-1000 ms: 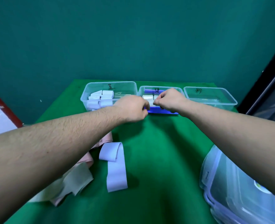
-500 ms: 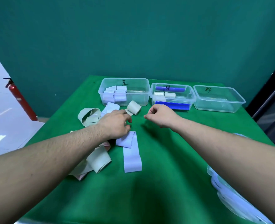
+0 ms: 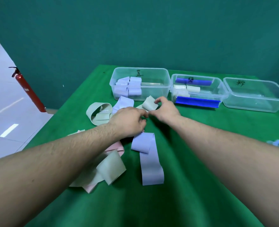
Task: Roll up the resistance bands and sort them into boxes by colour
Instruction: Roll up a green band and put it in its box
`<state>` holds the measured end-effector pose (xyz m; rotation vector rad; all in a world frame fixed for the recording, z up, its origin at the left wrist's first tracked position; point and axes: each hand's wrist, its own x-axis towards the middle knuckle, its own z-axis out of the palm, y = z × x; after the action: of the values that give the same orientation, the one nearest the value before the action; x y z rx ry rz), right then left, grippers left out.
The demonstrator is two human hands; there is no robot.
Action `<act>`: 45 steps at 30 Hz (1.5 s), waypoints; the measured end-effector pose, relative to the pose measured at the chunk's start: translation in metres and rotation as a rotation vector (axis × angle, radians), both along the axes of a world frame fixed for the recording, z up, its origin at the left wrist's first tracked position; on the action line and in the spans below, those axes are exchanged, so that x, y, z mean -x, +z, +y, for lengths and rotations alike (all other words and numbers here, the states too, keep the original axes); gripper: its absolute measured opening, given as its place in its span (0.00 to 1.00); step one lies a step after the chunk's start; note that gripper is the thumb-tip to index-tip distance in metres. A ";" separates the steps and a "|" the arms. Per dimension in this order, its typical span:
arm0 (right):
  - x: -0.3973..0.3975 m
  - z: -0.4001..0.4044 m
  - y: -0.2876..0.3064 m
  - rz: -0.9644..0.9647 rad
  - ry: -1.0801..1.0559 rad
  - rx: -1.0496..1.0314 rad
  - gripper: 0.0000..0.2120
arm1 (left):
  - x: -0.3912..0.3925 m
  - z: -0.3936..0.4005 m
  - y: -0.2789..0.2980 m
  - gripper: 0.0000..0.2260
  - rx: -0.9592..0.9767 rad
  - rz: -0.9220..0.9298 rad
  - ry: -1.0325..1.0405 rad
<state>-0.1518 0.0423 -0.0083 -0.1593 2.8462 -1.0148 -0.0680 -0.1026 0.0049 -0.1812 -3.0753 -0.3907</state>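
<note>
Centrally on green table (image 3: 184, 177): right hand (image 3: 165, 110) pinching pale green band (image 3: 149, 104) between thumb and forefinger, just before the boxes. Left hand (image 3: 129, 122) close beside, fingers curled, grip hidden, contents impossible to tell. Lilac band (image 3: 149, 163) lying loose nearby. Lilac rolls in left box (image 3: 151, 89); green rolls in middle box (image 3: 217, 93); right box (image 3: 256, 99) alongside.

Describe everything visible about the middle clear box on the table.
The middle box is a clear, thin-walled plastic tub with rounded corners and no lid, upright at the far side of the green table, close between two other clear boxes. A black handwritten mark sits on its far wall. Inside lie pale green rolls and a dark blue roll; another dark blue strip shows low along its near side. Neither hand touches it.
</note>
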 end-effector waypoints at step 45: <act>-0.263 0.188 0.102 -0.296 -0.066 0.617 0.24 | -0.188 0.187 0.086 0.09 -1.299 0.019 0.137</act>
<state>0.1112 0.2303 0.0932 0.0337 2.2124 -1.7357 0.1200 0.0846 0.0911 0.0805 -2.1523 -2.1009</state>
